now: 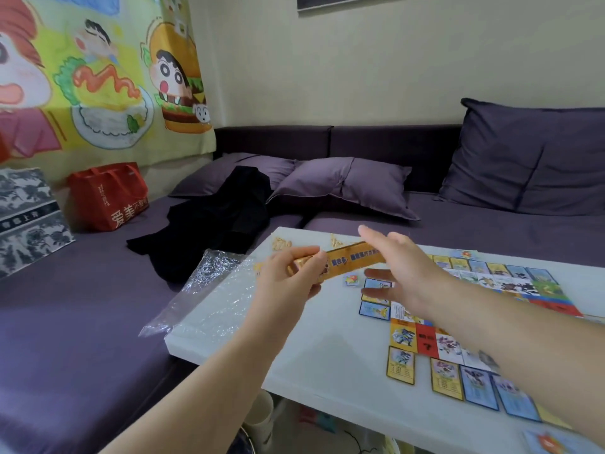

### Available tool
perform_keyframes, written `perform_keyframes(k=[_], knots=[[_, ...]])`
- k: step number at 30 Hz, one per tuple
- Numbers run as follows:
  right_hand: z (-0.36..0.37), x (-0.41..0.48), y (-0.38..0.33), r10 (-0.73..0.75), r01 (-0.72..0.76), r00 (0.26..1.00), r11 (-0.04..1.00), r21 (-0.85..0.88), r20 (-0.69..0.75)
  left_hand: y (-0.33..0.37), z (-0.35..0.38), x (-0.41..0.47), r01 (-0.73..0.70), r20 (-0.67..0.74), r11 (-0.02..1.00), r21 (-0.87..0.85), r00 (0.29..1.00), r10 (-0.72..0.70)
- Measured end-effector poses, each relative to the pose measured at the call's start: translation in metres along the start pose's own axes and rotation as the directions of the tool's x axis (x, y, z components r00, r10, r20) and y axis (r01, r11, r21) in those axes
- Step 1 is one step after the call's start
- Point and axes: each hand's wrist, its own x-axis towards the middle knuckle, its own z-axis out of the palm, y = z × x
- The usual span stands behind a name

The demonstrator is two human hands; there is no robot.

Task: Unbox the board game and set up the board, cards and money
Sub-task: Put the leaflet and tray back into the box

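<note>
- The bubble wrap [209, 290] hangs over the table's [327, 342] left edge, just left of the hands. It is best kept clear of the playing area.
- The left hand [288, 273] grips the near, left end of the box [353, 253], with fingers curled over the top and thumb underneath. The box is raised above the table's far left part.
- The box is long, narrow and gold, and runs away to the right from that grip. Its far end passes behind the right hand.
- The right hand [402, 267] is spread wide with straight fingers, at the box's right end and above the board's left edge. Whether it touches the box cannot be told.
- The step looks like opening or emptying the box. It would go best with the box held level, the right hand taking the free end, and the contents slid out over bare table rather than over the laid pieces.
- The board [425, 344] lies flat to the right, partly under the right forearm.
- Cards [401, 365] lie in a row along its near edge, so a low sweep of that arm could scatter them.
- No money shows plainly.
</note>
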Motion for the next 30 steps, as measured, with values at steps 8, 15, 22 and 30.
perform_keyframes(k=[8, 15, 22, 30], knots=[[0.004, 0.011, -0.046, 0.032, -0.106, 0.975, 0.938, 0.331, 0.221, 0.024, 0.017, 0.039, -0.574, 0.276, 0.667, 0.476, 0.817, 0.506], [0.008, 0.077, -0.049, -0.081, 0.024, 0.986, 0.934, 0.356, 0.144, 0.012, 0.030, 0.109, -0.529, 0.452, 0.572, 0.627, 0.845, 0.286], [-0.045, 0.237, -0.013, -0.144, 0.195, 0.951, 0.966, 0.172, -0.273, -0.070, 0.013, 0.219, -0.402, 0.368, 0.451, 0.797, 0.915, 0.166], [-0.072, 0.374, 0.070, -0.088, 0.068, 0.913, 0.996, -0.064, -0.397, -0.174, 0.051, 0.320, -0.488, 0.491, 0.099, 0.867, 0.871, -0.012]])
